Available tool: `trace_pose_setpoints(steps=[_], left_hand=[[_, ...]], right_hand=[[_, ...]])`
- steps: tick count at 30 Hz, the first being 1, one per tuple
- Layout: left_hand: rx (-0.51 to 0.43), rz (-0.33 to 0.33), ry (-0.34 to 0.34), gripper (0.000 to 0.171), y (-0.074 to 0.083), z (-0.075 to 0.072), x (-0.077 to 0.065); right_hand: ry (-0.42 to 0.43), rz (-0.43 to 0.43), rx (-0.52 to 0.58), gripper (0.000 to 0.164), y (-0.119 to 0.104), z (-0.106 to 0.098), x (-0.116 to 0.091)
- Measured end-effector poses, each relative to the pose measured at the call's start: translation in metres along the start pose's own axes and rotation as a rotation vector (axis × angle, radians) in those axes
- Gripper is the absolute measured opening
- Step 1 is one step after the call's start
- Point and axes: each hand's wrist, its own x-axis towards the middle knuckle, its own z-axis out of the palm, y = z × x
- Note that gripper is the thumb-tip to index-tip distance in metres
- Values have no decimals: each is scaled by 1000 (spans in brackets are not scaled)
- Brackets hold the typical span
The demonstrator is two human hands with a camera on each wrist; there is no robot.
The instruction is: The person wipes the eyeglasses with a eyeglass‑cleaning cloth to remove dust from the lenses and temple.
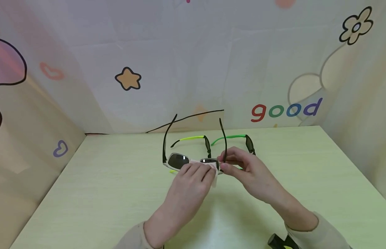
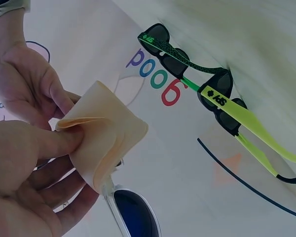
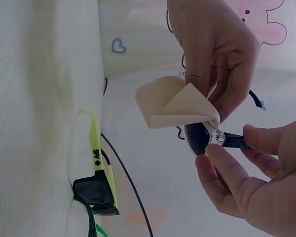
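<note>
A pair of sunglasses with a clear-white frame, dark lenses and dark arms is held up above the table, arms unfolded and pointing away. My right hand grips it by the right end; in the right wrist view the fingers pinch it near the hinge and arm. My left hand pinches a folded pale cloth between thumb and fingers, around the frame at the right-hand lens. The cloth covers part of that lens. Some fingertips of the left hand are hidden behind the cloth.
Behind the hands, sunglasses with yellow arms and sunglasses with green arms stand on the pale table. A black object lies at the front, partly hidden by the right sleeve. A printed curtain encloses the back and sides.
</note>
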Motion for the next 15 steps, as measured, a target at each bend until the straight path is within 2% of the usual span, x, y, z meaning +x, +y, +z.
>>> trace_pose_setpoints(steps=[7, 15], left_hand=[[-26, -17, 44, 21, -1, -1, 0], [-15, -11, 3, 21, 0, -2, 0]], right_hand=[[0, 11, 13, 13, 0, -2, -3], [-4, 7, -31, 11, 0, -2, -5]])
